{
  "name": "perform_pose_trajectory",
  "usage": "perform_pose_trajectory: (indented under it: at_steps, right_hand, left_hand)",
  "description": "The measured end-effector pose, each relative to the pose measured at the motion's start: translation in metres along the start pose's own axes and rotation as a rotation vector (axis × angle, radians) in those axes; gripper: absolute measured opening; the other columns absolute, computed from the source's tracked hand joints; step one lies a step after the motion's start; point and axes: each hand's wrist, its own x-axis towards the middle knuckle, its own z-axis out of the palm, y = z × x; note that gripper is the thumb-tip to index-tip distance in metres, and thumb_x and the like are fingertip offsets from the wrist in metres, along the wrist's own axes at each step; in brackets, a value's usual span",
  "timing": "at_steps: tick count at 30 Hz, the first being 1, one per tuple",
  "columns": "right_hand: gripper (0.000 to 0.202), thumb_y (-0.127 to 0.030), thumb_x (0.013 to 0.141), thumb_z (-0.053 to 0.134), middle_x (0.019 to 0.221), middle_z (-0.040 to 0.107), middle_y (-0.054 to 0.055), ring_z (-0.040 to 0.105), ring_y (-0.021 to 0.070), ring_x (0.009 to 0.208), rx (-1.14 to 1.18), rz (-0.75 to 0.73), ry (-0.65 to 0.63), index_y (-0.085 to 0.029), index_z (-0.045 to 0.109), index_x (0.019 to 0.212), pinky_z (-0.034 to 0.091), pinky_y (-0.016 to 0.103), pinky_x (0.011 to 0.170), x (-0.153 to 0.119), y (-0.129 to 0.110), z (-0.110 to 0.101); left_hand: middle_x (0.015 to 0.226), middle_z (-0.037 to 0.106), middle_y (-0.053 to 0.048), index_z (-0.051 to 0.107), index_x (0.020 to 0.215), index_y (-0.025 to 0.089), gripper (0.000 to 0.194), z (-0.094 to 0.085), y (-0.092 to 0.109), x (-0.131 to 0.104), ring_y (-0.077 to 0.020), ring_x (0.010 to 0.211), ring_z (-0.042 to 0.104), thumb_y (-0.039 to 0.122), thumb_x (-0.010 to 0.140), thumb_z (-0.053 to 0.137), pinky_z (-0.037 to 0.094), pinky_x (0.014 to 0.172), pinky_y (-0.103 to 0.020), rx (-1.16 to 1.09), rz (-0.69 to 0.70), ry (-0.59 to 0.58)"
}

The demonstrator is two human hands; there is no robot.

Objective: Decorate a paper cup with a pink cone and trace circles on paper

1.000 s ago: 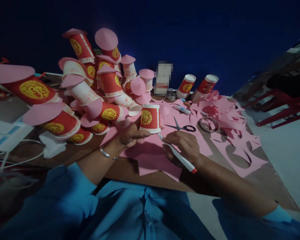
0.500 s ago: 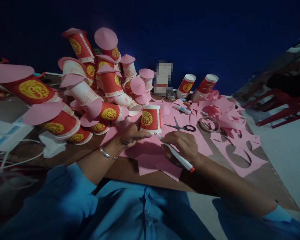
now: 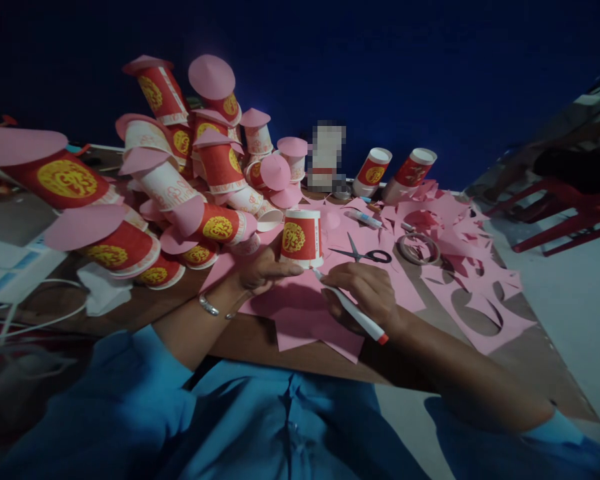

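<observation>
A red and white paper cup (image 3: 303,237) with a yellow emblem stands upside down in front of me. My left hand (image 3: 265,270) is closed on its lower left side, thumb along the rim. In my right hand (image 3: 363,290) is a white marker with a red end (image 3: 356,313), slanted so that its tip meets the cup's lower rim. Pink paper sheets (image 3: 300,297) lie under both hands. Just behind the right hand rest dark-handled scissors (image 3: 360,253), blades apart.
Red and white cups with pink cone tops (image 3: 220,163) pile up at left. Two stacks of cups (image 3: 375,170) stand at the back. A tape roll (image 3: 419,249), a glue tube (image 3: 364,219) and cut pink scraps (image 3: 460,233) lie right. A red stool (image 3: 570,207) stands beyond the table.
Almost nothing differs. The marker's red end has shifted very slightly to the left, while the cup and my left hand stay in place.
</observation>
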Motion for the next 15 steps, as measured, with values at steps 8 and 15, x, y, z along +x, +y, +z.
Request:
perform_pose_trajectory:
  at_steps: [8,15]
  right_hand:
    - [0.016,-0.016,0.097,0.063,0.083,0.074,0.005,0.072,0.0164,0.071,-0.016,0.011,0.01,-0.02,0.062,0.113,0.058,0.026,0.061,-0.0004,0.0012,0.0014]
    - [0.017,-0.01,0.093,0.065,0.08,0.074,0.004,0.073,0.0168,0.071,-0.028,0.039,0.056,-0.019,0.063,0.107,0.059,0.026,0.063,0.0042,0.0009,0.0]
  left_hand:
    - [0.09,0.073,-0.001,0.068,0.115,0.02,0.058,0.003,0.0025,-0.0006,-0.0169,0.085,0.066,0.022,0.064,0.096,0.052,0.081,-0.028,-0.095,-0.012,0.004]
    - [0.101,0.077,-0.003,0.066,0.125,0.022,0.067,-0.0002,-0.0015,0.0007,-0.0208,0.096,0.071,0.021,0.065,0.096,0.054,0.092,-0.033,-0.121,0.001,-0.021]
